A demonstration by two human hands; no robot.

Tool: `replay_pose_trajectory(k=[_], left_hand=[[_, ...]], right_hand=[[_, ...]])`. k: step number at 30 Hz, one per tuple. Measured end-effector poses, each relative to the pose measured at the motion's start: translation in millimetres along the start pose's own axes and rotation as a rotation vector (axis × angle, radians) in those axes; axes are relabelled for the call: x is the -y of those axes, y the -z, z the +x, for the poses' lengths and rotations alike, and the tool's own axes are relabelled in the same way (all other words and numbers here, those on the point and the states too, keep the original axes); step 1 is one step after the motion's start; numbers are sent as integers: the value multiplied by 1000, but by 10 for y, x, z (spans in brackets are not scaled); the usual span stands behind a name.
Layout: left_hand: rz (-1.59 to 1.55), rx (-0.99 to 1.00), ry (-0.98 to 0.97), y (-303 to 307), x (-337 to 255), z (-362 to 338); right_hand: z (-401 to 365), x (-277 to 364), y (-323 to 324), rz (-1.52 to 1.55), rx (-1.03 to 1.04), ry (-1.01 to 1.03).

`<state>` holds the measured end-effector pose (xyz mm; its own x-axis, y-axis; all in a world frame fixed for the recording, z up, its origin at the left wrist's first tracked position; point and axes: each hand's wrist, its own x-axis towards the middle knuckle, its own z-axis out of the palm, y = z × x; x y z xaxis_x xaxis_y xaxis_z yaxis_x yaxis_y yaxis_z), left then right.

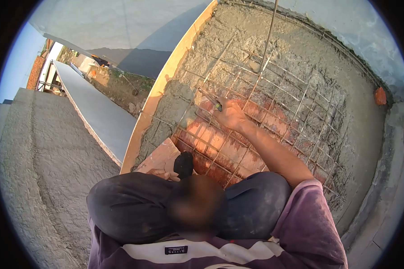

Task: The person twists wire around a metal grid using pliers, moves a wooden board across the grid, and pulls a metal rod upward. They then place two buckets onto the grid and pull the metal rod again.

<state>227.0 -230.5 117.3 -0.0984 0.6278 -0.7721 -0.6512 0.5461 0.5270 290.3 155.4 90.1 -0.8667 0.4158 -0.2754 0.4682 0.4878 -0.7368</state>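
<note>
My right hand (231, 115) is closed round a slim hand tool (208, 97) with a greenish end, held just over the steel rebar grid (238, 139). The tool points up and left, across the grid's wires. Under the grid lie reddish boards (224, 143), partly covered by wet grey concrete (247, 31). Past my left knee a small part of my left hand (164, 174) shows beside a flat plank (159, 157) and a dark, rounded object (183, 165); its fingers are mostly hidden, and I cannot tell what they hold.
A curved wooden form board (150, 107) edges the concrete on the left. One thin rod (270, 33) stands up from the grid. A brick piece (380, 96) lies near the right wall. A long pale panel (94, 112) and a rough grey slab (54, 166) lie beyond the form.
</note>
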Motion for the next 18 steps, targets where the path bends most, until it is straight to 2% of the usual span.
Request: replay_pose_trajectory(k=[5,8,13,15,17,18], left_hand=[[114,2,30,65,174,-132],[237,48,44,225,264,-55],[611,207,-16,784,408,285],[624,170,50,872,175,320],[479,84,93,815,-301,359],[398,115,-87,734,-568,412]], right_hand=[[-321,-162,210,-97,13,-41],[-878,-450,241,-208,-37,-41],[-1868,-1156,-17,-427,15,-159],[-2067,-1182,-21,-515,-3,-139],[-1874,-1055,113,-320,27,-90],[-1685,-771,310,-225,36,-65]])
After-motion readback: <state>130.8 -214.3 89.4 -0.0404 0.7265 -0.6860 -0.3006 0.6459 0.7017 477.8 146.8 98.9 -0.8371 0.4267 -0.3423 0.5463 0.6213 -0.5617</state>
